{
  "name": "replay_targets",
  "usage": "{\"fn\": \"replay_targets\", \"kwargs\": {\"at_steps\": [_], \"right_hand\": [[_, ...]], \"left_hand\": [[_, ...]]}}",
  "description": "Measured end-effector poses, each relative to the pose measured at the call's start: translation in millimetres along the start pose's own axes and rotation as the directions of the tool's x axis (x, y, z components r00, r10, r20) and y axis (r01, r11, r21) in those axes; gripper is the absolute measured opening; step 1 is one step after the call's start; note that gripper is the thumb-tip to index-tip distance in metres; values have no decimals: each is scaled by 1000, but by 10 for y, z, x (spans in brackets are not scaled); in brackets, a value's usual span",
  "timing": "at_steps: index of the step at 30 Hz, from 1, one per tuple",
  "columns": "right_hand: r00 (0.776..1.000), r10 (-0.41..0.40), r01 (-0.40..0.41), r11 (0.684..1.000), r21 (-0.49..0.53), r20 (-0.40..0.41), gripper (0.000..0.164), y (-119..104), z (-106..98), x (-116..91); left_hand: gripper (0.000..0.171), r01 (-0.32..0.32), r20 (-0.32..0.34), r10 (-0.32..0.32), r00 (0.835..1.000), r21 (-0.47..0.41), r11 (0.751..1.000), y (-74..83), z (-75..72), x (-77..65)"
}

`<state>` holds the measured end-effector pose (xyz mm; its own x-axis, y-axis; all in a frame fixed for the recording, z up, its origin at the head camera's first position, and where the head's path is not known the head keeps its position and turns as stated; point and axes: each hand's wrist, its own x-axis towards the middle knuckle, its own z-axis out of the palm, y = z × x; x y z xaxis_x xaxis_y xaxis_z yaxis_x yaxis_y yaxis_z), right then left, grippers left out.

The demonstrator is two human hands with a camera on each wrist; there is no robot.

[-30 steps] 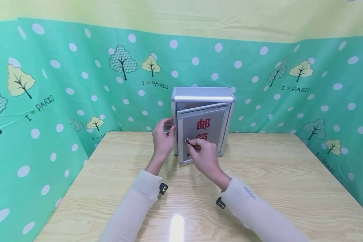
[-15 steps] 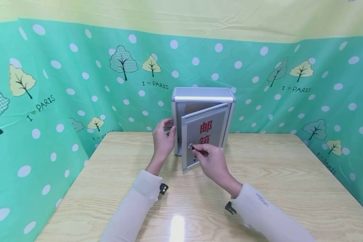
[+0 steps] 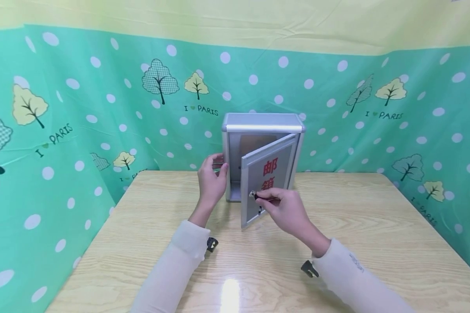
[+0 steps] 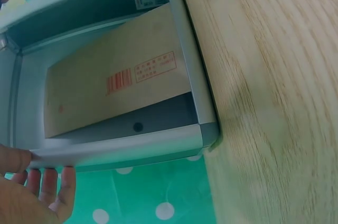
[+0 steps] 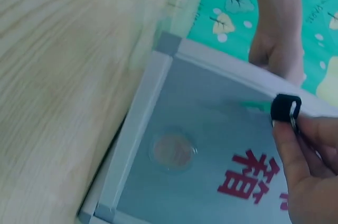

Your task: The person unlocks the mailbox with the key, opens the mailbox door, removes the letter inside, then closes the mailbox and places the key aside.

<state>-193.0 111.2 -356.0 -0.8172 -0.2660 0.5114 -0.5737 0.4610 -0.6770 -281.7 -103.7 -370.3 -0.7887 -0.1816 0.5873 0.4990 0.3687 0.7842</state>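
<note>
The right hand [image 3: 287, 211], its grip narrow, pinches a black-headed key [image 5: 284, 106] at the grey, silver-framed door [image 3: 254, 177], marked with red characters and standing ajar. Behind it, the upright metal box [image 3: 263, 120] stands midway along the tabletop's [image 3: 348, 217] back edge, brown envelope [image 4: 95, 78] inside, left hand [image 3: 212, 180] holding its left rim; wood extends towards both side edges.

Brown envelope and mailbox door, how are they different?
The brown envelope has small red printing, while the mailbox door is gray with big red characters and a silver frame. The envelope sits slanted inside the mailbox, but the door stands open, angled out from its front. No hand touches the envelope; at the door's lock, the right hand pinches a black-headed key. Both are flat and have red markings.
</note>
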Motion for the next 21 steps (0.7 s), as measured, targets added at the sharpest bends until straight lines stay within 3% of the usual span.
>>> {"fn": "replay_targets", "kwargs": {"at_steps": [9,21], "right_hand": [[991,-5,-1,999,45,136,16,103,-232,-24],[974,-91,70,992,107,209,17,251,-491,-73]], "left_hand": [[31,5,-7,-5,1000,-17,1000,23,1,-11],[31,-1,-10,1,1000,-22,1000,14,9,-4]]}}
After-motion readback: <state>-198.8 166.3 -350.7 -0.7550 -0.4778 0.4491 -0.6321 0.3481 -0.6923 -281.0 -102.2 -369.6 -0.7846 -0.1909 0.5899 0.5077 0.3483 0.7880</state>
